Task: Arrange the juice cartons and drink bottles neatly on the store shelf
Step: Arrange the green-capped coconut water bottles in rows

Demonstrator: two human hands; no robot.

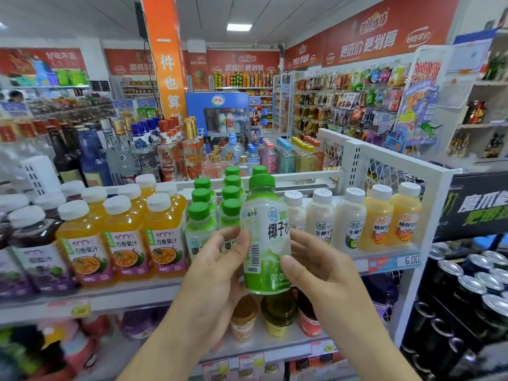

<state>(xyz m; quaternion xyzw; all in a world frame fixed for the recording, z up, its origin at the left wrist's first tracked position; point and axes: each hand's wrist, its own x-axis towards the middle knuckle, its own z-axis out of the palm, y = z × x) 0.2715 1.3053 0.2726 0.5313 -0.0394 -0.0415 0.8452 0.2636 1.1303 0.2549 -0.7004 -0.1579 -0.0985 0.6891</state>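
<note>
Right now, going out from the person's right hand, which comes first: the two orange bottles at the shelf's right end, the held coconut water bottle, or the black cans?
1. Coconut water bottle, in the right hand fingers.
2. Orange bottles, upper right on the shelf.
3. Black cans, far right, lower.

Person's body in view: two forearms and two hands only, entering from the bottom edge of the head view. Left hand (217, 273) and right hand (316, 266) are both bare: no gloves, rings, or bandages visible. Both forearms are bare up to the frame edge; no sleeve, cuff, watch or bracelet shows on either wrist. Fingernails are short and unpainted where they can be seen. The rest of the body is out of frame.
</note>
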